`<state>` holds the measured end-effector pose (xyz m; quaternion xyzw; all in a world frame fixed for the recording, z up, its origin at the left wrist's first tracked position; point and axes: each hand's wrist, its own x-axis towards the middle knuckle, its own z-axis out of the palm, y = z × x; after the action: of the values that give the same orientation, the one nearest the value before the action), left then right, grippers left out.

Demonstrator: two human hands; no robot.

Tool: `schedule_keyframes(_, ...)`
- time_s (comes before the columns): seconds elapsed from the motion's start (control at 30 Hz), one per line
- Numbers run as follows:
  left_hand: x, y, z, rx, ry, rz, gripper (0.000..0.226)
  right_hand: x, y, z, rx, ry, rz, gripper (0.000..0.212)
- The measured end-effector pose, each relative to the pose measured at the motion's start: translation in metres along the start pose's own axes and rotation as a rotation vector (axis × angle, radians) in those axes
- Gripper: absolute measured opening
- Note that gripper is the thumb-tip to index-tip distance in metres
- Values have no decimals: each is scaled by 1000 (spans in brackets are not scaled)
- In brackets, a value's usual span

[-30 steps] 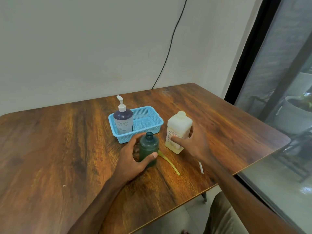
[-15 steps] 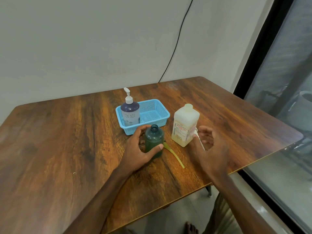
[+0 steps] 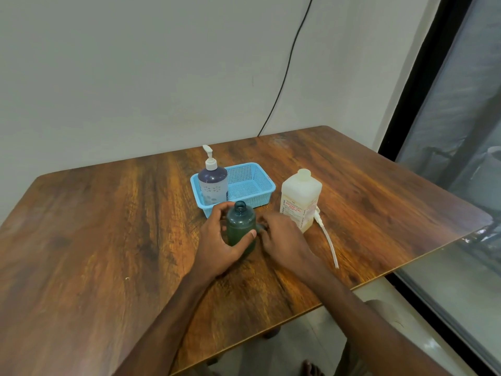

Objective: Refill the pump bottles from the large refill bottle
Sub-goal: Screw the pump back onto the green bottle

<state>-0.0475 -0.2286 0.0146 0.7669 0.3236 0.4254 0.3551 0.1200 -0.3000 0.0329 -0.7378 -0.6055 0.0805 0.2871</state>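
Grips the green bottle with the left hand: fingers curled round its far-left side, thumb laid across the near face. Holds it upright on the desk, just on the near side of the blue basket. Reaches in with the right hand from the near right, knuckles up, fingers bent down toward the desk right beside the bottle; too blurred to tell whether pinching anything.

Shows the green bottle as dark, translucent and round-shouldered, neck open, no pump on it. Has the large refill bottle standing just right of the right hand: square, milky white, printed label on the near face. Has a white pump with a long tube lying on the desk against that bottle's right side. Has a purple pump bottle upright in the basket's left end.
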Motion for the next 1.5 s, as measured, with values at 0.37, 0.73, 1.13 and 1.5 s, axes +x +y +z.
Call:
schedule_keyframes(0.37, -1, -4, 2, 9, -2, -7, 72, 7, 2, 1, 19, 59, 143, 13)
schedule_keyframes(0.73, -3, -1, 2, 0, -6, 23, 72, -4, -28, -68, 413, 291, 21, 39)
schedule_keyframes(1.13, -1, 1, 3, 13, 6, 47, 73, 5, -76, -116, 746, 311, -309, 37)
schedule_keyframes(1.5, 0, -2, 2, 16, -3, 52, 74, 16, -79, -99, 675, 289, -287, 38)
